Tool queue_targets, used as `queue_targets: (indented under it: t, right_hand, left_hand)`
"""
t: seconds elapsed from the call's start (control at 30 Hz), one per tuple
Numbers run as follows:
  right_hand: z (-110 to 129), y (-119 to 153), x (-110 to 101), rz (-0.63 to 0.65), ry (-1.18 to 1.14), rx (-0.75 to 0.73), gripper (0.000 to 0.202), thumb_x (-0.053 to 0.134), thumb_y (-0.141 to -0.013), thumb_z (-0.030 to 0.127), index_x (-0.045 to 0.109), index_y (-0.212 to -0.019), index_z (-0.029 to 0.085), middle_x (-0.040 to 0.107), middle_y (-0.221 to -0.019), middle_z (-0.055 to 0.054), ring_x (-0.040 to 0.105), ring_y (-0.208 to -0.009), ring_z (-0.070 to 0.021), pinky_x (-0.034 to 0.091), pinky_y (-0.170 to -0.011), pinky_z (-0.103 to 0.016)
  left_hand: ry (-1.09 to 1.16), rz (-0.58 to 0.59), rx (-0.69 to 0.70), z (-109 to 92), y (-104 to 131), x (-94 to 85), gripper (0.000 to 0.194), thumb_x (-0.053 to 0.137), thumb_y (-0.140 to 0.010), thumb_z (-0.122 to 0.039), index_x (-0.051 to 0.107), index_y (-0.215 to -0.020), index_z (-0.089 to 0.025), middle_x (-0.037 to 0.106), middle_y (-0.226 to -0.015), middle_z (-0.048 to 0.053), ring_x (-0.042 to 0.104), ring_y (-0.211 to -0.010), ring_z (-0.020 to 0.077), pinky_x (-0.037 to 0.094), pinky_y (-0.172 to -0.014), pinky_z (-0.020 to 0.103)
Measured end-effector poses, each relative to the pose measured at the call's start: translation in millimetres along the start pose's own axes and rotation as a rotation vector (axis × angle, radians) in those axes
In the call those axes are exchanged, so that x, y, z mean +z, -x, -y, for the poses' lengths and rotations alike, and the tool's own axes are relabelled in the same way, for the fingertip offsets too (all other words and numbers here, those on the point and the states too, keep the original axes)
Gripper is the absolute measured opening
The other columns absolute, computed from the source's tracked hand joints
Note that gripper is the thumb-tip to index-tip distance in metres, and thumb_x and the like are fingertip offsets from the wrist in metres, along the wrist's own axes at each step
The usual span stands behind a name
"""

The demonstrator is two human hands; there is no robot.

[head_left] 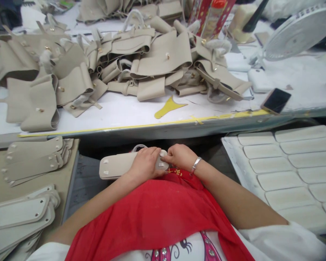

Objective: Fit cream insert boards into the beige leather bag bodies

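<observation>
A long white-topped table [119,115] stretches across the far side of the scene. A heap of beige leather pieces [157,61] covers much of its far, left and middle parts, many of them fitted with gold-coloured hardware. A red apron [152,206], over a white top, fills the near middle. At the right, a pale tray [237,156] carries rows of off-white rounded panels [285,177], laid edge to edge. At the left stands a tan board [65,177] with two stacks on it: pale panels with holes [21,214] on the near side and beige panels with small tabs [35,156] on the far side. A white fan [299,32] tilts at the far right of the table.

The long beige piece [119,165] lies crosswise between table and apron, small white tabs near its ends and a looped handle [139,147] just beyond it. The left hand [145,161] is clamped over it toward its right end, thumb on the near side. The right hand [180,158] has its fingers curled together at that end, beside the tabs; whether they pinch anything cannot be told. A dark-screened phone [277,100] rests at the table's right near edge, a flat yellow piece [168,107] lies before the heap, and a silvery bracelet [196,165] circles the right wrist
</observation>
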State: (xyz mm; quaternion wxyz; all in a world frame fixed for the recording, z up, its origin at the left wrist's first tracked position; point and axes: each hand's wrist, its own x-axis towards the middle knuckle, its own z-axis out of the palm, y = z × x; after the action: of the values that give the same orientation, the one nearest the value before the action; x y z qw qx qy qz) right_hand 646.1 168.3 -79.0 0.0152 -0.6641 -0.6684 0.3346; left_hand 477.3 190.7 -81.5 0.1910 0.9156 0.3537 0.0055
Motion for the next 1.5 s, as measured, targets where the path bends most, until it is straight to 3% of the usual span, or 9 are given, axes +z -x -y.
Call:
queue_targets:
  t: [0.2, 0.27, 0.33, 0.4, 0.47, 0.53, 0.63, 0.9, 1.5]
  right_hand:
    - [1.0, 2.2, -0.1, 0.031, -0.059, 0.055, 0.041, 0.056, -0.073, 0.053, 0.053, -0.051, 0.017, 0.056, -0.049, -0.002, 0.044, -0.044, -0.0094, 0.021, -0.044, -0.024]
    - [1.3, 2.8, 2.3, 0.022, -0.073, 0.052, 0.044, 0.053, -0.074, 0.055, 0.05, -0.05, 0.017, 0.053, -0.046, 0.0, 0.041, -0.042, -0.0087, 0.02, -0.043, -0.024]
    - [1.5, 1.6, 4.6, 0.023, -0.091, 0.055, 0.047, 0.05, -0.074, 0.058, 0.047, -0.049, 0.018, 0.049, -0.044, 0.001, 0.04, -0.041, -0.0086, 0.02, -0.042, -0.024]
    - [1.0, -1.1, 6.7, 0.033, -0.122, 0.063, 0.049, 0.049, -0.073, 0.061, 0.045, -0.049, 0.018, 0.047, -0.042, 0.001, 0.039, -0.04, -0.0087, 0.02, -0.041, -0.023]
    - [0.1, -3.7, 8.6, 0.054, -0.16, 0.072, 0.051, 0.049, -0.072, 0.064, 0.044, -0.049, 0.019, 0.046, -0.041, 0.001, 0.039, -0.039, -0.0088, 0.021, -0.041, -0.023]
    - [-0.9, -5.4, 10.2, 0.088, -0.192, 0.09, 0.052, 0.049, -0.071, 0.066, 0.044, -0.05, 0.019, 0.046, -0.042, 0.002, 0.038, -0.039, -0.0088, 0.022, -0.04, -0.022]
    - [-1.6, -6.3, 11.5, 0.134, -0.227, 0.119, 0.053, 0.048, -0.07, 0.069, 0.043, -0.052, 0.019, 0.044, -0.042, 0.003, 0.037, -0.038, -0.0086, 0.024, -0.04, -0.022]
    - [4.2, -7.5, 10.6, 0.177, -0.278, 0.166, 0.054, 0.049, -0.067, 0.071, 0.042, -0.052, 0.019, 0.041, -0.043, 0.003, 0.037, -0.04, -0.009, 0.029, -0.04, -0.022]
    - [2.7, -11.1, 12.5, 0.236, -0.327, 0.25, 0.052, 0.052, -0.068, 0.068, 0.039, -0.053, 0.02, 0.038, -0.045, 0.004, 0.034, -0.041, -0.0093, 0.028, -0.041, -0.023]
  left_hand:
    - [0.038, -0.027, -0.004, -1.5, 5.6, 1.6, 0.069, 0.072, -0.061, -0.048, 0.049, -0.116, -0.012, 0.055, -0.117, 0.015, 0.05, -0.109, 0.0292, 0.032, -0.098, 0.047]
    - [0.079, -0.069, 0.031, 6.7, 15.8, -2.2, 0.074, 0.07, -0.063, -0.051, 0.044, -0.122, -0.013, 0.051, -0.124, 0.015, 0.045, -0.115, 0.0276, 0.026, -0.102, 0.047]
    - [0.116, -0.182, -0.011, 26.0, 34.4, -9.5, 0.074, 0.066, -0.068, -0.053, 0.04, -0.126, -0.014, 0.047, -0.128, 0.014, 0.04, -0.12, 0.0254, 0.025, -0.104, 0.044]
    - [0.129, -0.347, -0.207, 54.8, 61.4, -17.9, 0.057, 0.058, -0.076, -0.048, 0.045, -0.12, -0.014, 0.051, -0.121, 0.012, 0.044, -0.114, 0.0236, 0.032, -0.099, 0.039]
    - [0.158, -0.459, -0.492, 86.7, 92.2, -23.6, 0.035, 0.052, -0.081, -0.041, 0.053, -0.104, -0.015, 0.057, -0.103, 0.01, 0.052, -0.096, 0.0207, 0.04, -0.086, 0.034]
    - [0.279, -0.433, -0.692, 114.1, 118.9, -24.1, 0.028, 0.05, -0.081, -0.042, 0.055, -0.088, -0.016, 0.058, -0.085, 0.005, 0.054, -0.077, 0.0168, 0.043, -0.071, 0.029]
    - [0.516, -0.339, -0.743, 135.8, 139.7, -18.5, 0.032, 0.051, -0.078, -0.047, 0.054, -0.073, -0.016, 0.054, -0.069, 0.0, 0.049, -0.063, 0.013, 0.038, -0.059, 0.024]
    - [0.865, -0.321, -0.745, 139.8, 141.3, -14.7, 0.034, 0.055, -0.074, -0.046, 0.053, -0.063, -0.013, 0.049, -0.058, -0.003, 0.041, -0.055, 0.0091, 0.031, -0.052, 0.02]
    - [0.83, -0.313, -0.732, 149.2, 137.6, -16.9, 0.032, 0.061, -0.069, -0.042, 0.054, -0.058, -0.013, 0.049, -0.054, -0.003, 0.04, -0.052, 0.0085, 0.029, -0.05, 0.02]
